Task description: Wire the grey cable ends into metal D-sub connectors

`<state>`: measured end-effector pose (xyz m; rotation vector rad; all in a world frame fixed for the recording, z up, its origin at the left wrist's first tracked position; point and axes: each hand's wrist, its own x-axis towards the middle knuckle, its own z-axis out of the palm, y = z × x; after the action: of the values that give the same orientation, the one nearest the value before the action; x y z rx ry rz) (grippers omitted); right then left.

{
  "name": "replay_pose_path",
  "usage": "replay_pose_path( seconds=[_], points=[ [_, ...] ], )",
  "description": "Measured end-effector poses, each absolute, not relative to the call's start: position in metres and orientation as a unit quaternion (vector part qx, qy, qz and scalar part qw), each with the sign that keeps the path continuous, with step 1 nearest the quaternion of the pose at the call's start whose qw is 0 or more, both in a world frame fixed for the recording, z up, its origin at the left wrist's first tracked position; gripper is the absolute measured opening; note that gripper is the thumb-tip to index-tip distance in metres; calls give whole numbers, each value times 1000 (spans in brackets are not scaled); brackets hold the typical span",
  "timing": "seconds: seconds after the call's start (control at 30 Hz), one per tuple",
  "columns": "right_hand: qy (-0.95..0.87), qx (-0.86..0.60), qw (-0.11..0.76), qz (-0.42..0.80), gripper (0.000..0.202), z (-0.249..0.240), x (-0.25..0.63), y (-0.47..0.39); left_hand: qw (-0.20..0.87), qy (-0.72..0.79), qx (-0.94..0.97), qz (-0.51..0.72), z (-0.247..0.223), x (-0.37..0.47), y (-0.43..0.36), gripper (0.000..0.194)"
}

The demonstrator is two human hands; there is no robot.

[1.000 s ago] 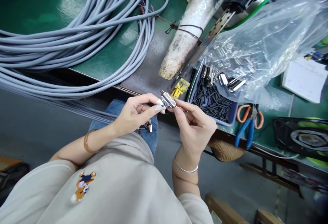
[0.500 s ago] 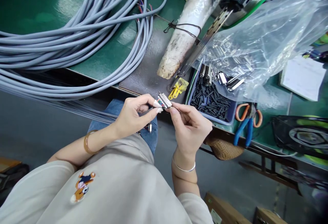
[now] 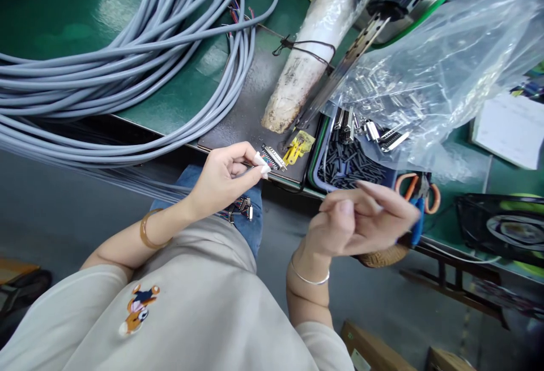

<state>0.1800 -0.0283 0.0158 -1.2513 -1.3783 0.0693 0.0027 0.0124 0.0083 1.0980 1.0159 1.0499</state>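
My left hand (image 3: 232,175) pinches a multi-pin D-sub connector (image 3: 273,157) by its wired side. White coverings wrap the thumb and index fingertips. Coloured wires show between those fingertips and the metal shell. Away to the right, my right hand (image 3: 361,218) hangs in front of the table edge, slightly blurred, with its fingers loosely bent and apart and nothing visible in them. Closest to it are the bin (image 3: 325,183) of short black tubes (image 3: 348,164) and the pliers (image 3: 419,207) with blue and orange handles, which it partly covers. More wired connectors (image 3: 242,208) lie on my lap.
Grey cables (image 3: 127,71) spread over the green table at left. A soldering iron's yellow piece (image 3: 300,147) lies near a white, stained roll (image 3: 293,88). A clear plastic bag (image 3: 459,71) with metal connectors overhangs the bin. White paper (image 3: 508,130) lies at right.
My right hand has let go of the connector and moved right, past the front of the bin towards the pliers. My left hand still holds the connector in nearly the same place.
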Motion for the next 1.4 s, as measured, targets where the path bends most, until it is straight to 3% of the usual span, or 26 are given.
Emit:
replay_pose_path(
  seconds=[0.07, 0.3, 0.67, 1.13, 1.4],
  points=[
    [-576, -533, 619, 28, 25, 20, 181, -28, 631, 434, 464, 445, 11, 1, 16, 22],
    [-637, -588, 472, 160, 7, 12, 178, -27, 635, 429, 469, 439, 14, 3, 23, 19],
    [-650, -553, 502, 142, 7, 5, 167, -9, 432, 487, 611, 450, 12, 9, 26, 9],
    [-676, -523, 508, 104, 16, 15, 169, -1, 352, 431, 667, 496, 20, 7, 32, 8],
    [-678, -531, 497, 109, 16, 10, 172, -3, 386, 433, 660, 477, 15, 8, 30, 9]
  ],
)
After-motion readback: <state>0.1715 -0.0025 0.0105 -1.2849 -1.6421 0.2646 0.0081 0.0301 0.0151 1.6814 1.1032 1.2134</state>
